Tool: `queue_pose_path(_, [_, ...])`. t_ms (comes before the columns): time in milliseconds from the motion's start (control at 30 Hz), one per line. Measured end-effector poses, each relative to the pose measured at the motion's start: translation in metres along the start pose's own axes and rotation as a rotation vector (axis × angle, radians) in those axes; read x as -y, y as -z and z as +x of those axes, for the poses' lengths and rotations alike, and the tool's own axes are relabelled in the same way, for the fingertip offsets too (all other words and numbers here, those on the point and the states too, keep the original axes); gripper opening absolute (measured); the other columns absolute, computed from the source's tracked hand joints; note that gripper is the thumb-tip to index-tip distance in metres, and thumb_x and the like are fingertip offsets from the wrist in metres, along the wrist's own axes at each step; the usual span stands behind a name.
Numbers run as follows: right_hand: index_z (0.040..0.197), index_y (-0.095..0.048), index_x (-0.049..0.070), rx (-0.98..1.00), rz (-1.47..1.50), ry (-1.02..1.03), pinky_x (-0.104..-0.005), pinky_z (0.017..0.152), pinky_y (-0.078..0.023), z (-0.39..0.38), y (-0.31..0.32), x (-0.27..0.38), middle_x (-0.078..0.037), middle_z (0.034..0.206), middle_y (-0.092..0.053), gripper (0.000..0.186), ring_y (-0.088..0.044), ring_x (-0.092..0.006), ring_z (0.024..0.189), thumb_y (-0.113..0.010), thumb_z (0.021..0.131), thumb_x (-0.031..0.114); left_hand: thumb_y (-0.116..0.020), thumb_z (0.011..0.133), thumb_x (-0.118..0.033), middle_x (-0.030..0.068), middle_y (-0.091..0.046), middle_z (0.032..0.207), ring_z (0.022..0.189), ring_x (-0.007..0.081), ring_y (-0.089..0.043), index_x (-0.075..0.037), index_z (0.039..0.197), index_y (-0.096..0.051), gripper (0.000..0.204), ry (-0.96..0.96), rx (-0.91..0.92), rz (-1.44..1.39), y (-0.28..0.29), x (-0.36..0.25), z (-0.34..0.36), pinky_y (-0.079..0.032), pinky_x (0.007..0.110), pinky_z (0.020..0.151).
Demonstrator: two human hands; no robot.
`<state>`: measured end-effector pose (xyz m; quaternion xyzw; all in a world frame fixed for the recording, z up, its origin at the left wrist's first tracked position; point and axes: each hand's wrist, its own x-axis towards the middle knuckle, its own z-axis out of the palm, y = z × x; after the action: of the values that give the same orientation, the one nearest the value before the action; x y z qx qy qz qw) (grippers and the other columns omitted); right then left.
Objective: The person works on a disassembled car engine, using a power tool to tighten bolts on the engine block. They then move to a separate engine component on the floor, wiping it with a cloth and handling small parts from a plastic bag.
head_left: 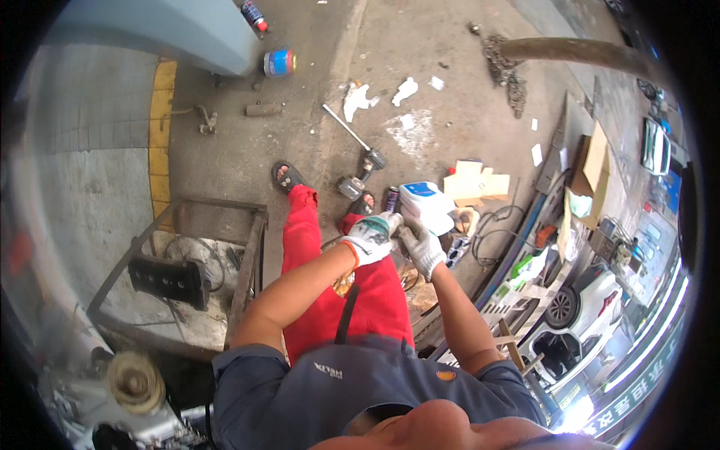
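Near the middle of the frame, 2 hands in pale work gloves come together over the red trousers point(300, 232). The left hand point(370, 238), with a green patch on its glove, has its fingers curled inward; the right hand point(421, 246) reaches in from the lower right, its fingers bent toward the left. The fingertips meet or overlap, and I cannot tell whether anything small is held between them.

Just beyond the right hand, right of the frame's center, is a white jug point(426, 204) with a blue label, nearest to the gloves. A dark spray can point(391, 199) stands just beside it on the left. Farther left and up, a cordless power tool point(363, 177) lies on the floor, its long shaft pointing to the upper left.

White crumpled scraps point(358, 100) lie at the upper center. A blue tin point(280, 63) and a smaller spray can point(254, 15) lie at the upper left, near a grey post point(161, 30). A chain point(504, 64) is heaped at the upper right. Right of the jug are flattened cardboard point(475, 184) and black cable point(491, 240). At the lower left, a black part point(169, 280) sits within a metal frame point(257, 255).
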<state>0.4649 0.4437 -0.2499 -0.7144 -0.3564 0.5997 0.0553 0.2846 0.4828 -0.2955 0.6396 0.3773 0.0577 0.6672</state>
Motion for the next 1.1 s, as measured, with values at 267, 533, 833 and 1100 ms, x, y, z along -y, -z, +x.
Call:
queue_pose_path(267, [0.117,-0.068,0.002,-0.325,-0.106,0.345,-0.0293,0.078,-0.053,-0.148,0.026,0.034,-0.007,0.097,-0.071,0.025,-0.064,-0.0125,0.088,-0.058,0.104,0.021,-0.06,0.096,-0.009,0.0083,-0.07,0.102,0.092,0.0201,-0.069,-0.005,0.115,-0.067,0.021,0.054,-0.178,-1.363,-0.034,-0.074,-0.094,-0.055,0.033,0.076])
queue_pose_path(533, [0.128,-0.058,-0.004,-0.017,0.648,0.705,-0.0329,0.077,-0.06,-0.266,0.005,0.021,-0.014,0.107,-0.07,0.026,-0.071,-0.0185,0.086,-0.056,0.102,0.002,-0.056,0.096,0.005,0.0144,-0.072,0.105,0.101,0.0293,-0.071,-0.003,0.11,-0.066,0.019,-0.537,-0.653,-1.629,-0.09,-0.185,-0.199,-0.061,0.044,0.087])
queue_pose_path(833, [0.136,-0.052,-0.005,0.314,0.838,0.676,-0.0338,0.08,-0.06,-0.372,-0.032,-0.016,-0.017,0.119,-0.068,0.037,-0.071,-0.023,0.1,-0.055,0.106,0.015,-0.053,0.102,-0.005,0.0143,-0.069,0.119,0.103,0.0248,-0.068,-0.007,0.12,-0.062,0.02,-0.571,-0.952,-1.29,-0.188,-0.256,-0.285,-0.058,0.038,0.092])
queue_pose_path(1100, [0.136,-0.051,-0.005,0.47,0.763,0.915,-0.0369,0.089,-0.057,-0.412,-0.117,-0.022,-0.02,0.13,-0.064,0.041,-0.069,-0.0273,0.106,-0.062,0.102,0.014,-0.055,0.103,-0.01,0.0096,-0.067,0.118,0.108,0.0186,-0.065,0.0,0.124,-0.061,0.024,-0.672,-1.333,-1.168,-0.218,-0.232,-0.381,-0.053,0.033,0.095])
